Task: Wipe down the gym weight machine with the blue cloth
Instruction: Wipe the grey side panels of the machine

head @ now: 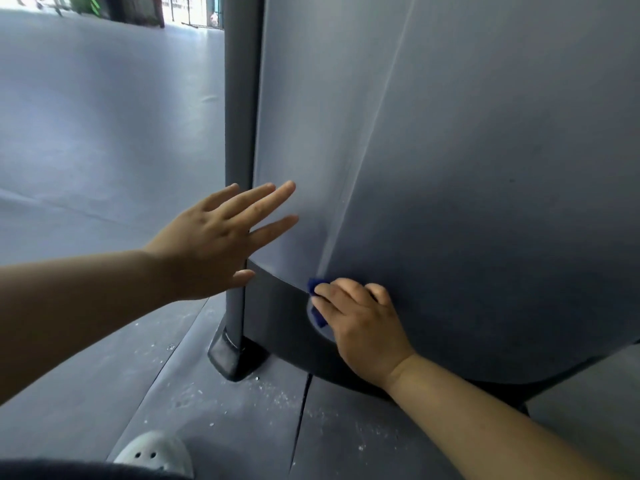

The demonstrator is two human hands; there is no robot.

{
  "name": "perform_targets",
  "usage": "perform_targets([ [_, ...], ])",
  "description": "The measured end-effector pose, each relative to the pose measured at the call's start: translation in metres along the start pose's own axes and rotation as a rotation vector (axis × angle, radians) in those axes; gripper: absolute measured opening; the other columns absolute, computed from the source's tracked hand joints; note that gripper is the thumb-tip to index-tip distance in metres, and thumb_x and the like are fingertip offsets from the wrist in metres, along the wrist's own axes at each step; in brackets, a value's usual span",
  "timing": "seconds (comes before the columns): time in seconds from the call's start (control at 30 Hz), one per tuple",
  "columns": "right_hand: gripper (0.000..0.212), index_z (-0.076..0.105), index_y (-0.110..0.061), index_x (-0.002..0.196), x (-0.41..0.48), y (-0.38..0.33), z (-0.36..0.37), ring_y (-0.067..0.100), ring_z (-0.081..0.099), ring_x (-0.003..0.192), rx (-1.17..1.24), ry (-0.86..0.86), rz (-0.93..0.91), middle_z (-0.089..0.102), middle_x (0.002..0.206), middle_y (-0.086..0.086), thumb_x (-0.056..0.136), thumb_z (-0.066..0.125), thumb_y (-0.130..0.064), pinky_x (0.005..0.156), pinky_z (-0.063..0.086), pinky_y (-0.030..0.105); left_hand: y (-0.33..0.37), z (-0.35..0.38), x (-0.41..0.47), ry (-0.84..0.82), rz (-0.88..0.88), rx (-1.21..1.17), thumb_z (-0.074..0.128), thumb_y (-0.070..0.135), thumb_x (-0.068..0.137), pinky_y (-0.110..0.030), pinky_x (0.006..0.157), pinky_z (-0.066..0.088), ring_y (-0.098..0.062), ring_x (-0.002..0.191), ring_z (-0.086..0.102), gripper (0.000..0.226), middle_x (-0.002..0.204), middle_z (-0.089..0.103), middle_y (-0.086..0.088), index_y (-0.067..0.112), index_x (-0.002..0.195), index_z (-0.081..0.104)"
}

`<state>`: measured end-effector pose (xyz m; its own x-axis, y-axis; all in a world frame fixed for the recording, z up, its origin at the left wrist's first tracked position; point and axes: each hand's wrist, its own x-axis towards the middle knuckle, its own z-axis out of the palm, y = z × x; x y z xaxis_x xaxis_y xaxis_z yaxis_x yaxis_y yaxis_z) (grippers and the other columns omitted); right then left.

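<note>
My right hand (360,327) bunches the cloth (317,285) against the machine (502,254), low where grey panel (433,150) meets dark base (277,317). Cloth looks soft and light; I'd grip it wadded under the fingers (334,295). Mostly hidden, so its axis is unclear; the panel stands upright. My left hand (211,240) is spread, empty.

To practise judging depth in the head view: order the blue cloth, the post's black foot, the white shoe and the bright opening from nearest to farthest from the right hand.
1. Blue cloth, held in the right hand.
2. Black foot, on the floor to its left.
3. White shoe, bottom left.
4. Bright opening, far top left.
</note>
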<state>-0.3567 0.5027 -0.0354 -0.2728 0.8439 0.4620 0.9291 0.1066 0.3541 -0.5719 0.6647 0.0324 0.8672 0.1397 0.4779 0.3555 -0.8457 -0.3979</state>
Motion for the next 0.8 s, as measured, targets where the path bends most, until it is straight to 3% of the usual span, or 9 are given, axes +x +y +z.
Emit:
perform_targets([
  [0.17, 0.034, 0.071, -0.017, 0.115, 0.058, 0.022, -0.068, 0.023, 0.05, 0.112, 0.057, 0.436, 0.185, 0.067, 0.122, 0.002, 0.088, 0.052, -0.012, 0.084, 0.033, 0.038, -0.005, 0.009, -0.016, -0.049, -0.017, 0.004, 0.086, 0.051, 0.061, -0.051, 0.11, 0.03, -0.035, 0.14, 0.036, 0.109, 0.162, 0.016, -0.016, 0.017, 0.152, 0.036],
  [0.23, 0.034, 0.07, -0.017, 0.116, 0.075, 0.028, -0.081, 0.023, 0.048, 0.114, 0.015, 0.505, 0.254, 0.065, 0.124, 0.001, 0.086, 0.055, -0.011, 0.084, 0.033, 0.039, -0.007, 0.011, -0.015, -0.038, -0.012, 0.01, 0.087, 0.049, 0.06, -0.052, 0.109, 0.033, -0.036, 0.139, 0.039, 0.109, 0.161, 0.018, -0.017, 0.015, 0.15, 0.038],
  [0.3, 0.036, 0.069, -0.018, 0.118, 0.076, 0.021, -0.07, 0.022, 0.046, 0.118, -0.044, 0.431, 0.242, 0.063, 0.128, 0.0, 0.084, 0.057, -0.015, 0.086, 0.031, 0.039, -0.012, 0.012, -0.012, -0.022, -0.017, 0.011, 0.087, 0.047, 0.059, -0.053, 0.108, 0.035, -0.036, 0.138, 0.04, 0.108, 0.161, 0.02, -0.017, 0.012, 0.15, 0.04],
  [0.4, 0.041, 0.066, -0.019, 0.122, 0.054, -0.005, -0.02, 0.021, 0.047, 0.122, -0.116, 0.133, 0.081, 0.06, 0.132, 0.0, 0.082, 0.059, -0.021, 0.089, 0.029, 0.039, -0.023, 0.015, -0.012, -0.018, -0.03, 0.017, 0.087, 0.045, 0.062, -0.053, 0.108, 0.037, -0.035, 0.139, 0.037, 0.107, 0.162, 0.018, -0.015, 0.012, 0.151, 0.038],
  [0.53, 0.037, 0.074, -0.02, 0.107, 0.036, -0.029, 0.017, 0.019, 0.06, 0.108, -0.122, -0.079, -0.089, 0.068, 0.117, -0.003, 0.08, 0.049, -0.016, 0.087, 0.032, 0.036, -0.028, 0.027, -0.023, -0.051, -0.014, 0.016, 0.088, 0.045, 0.06, -0.053, 0.106, 0.039, -0.035, 0.139, 0.039, 0.105, 0.162, 0.017, -0.015, 0.018, 0.15, 0.041],
  [0.63, 0.027, 0.074, -0.02, 0.101, 0.052, -0.027, 0.002, 0.02, 0.061, 0.1, -0.07, 0.016, -0.05, 0.069, 0.107, -0.002, 0.084, 0.053, -0.015, 0.082, 0.033, 0.034, -0.032, 0.034, -0.032, -0.073, -0.019, 0.028, 0.086, 0.047, 0.062, -0.053, 0.106, 0.04, -0.035, 0.14, 0.039, 0.104, 0.163, 0.017, -0.013, 0.019, 0.151, 0.039],
  [0.73, 0.035, 0.071, -0.016, 0.111, 0.09, -0.015, -0.031, 0.022, 0.052, 0.11, 0.008, 0.259, 0.134, 0.068, 0.116, 0.001, 0.09, 0.043, -0.016, 0.085, 0.031, 0.037, -0.039, 0.039, -0.037, -0.074, -0.06, 0.029, 0.083, 0.049, 0.064, -0.051, 0.107, 0.039, -0.033, 0.14, 0.038, 0.105, 0.163, 0.016, -0.011, 0.017, 0.152, 0.036],
  [0.8, 0.035, 0.07, -0.015, 0.114, 0.108, -0.015, -0.035, 0.023, 0.049, 0.113, -0.004, 0.311, 0.191, 0.066, 0.12, 0.001, 0.09, 0.044, -0.016, 0.086, 0.03, 0.038, -0.041, 0.042, -0.039, -0.079, -0.088, 0.022, 0.084, 0.05, 0.063, -0.05, 0.106, 0.04, -0.032, 0.139, 0.04, 0.105, 0.162, 0.018, -0.01, 0.014, 0.15, 0.038],
])
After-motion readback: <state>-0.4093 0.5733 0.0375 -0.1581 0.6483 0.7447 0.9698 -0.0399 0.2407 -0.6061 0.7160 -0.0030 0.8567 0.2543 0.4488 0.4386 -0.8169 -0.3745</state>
